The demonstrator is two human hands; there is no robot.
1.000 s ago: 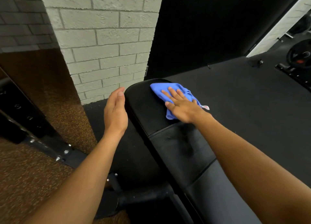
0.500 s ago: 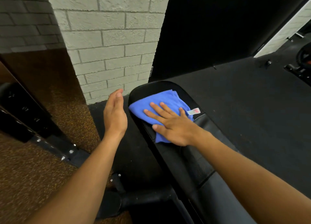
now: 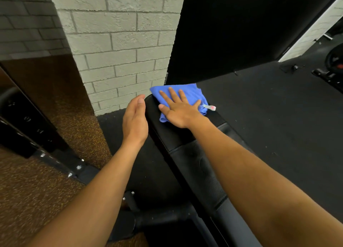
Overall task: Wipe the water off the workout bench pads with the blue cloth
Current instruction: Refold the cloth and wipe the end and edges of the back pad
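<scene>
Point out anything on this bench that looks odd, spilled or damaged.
Nothing stands out. The right hand presses the blue cloth flat on the far end of the bench pad; the left hand is open beside the pad's edge. No tear or puddle shows on the pad; any water film is too faint to tell.

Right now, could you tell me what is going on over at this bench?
A person is wiping a black workout bench pad with a blue cloth. The right hand presses flat on the cloth at the pad's far end, near the brick wall. The left hand is open, held edge-on beside the pad's left side, holding nothing.
</scene>
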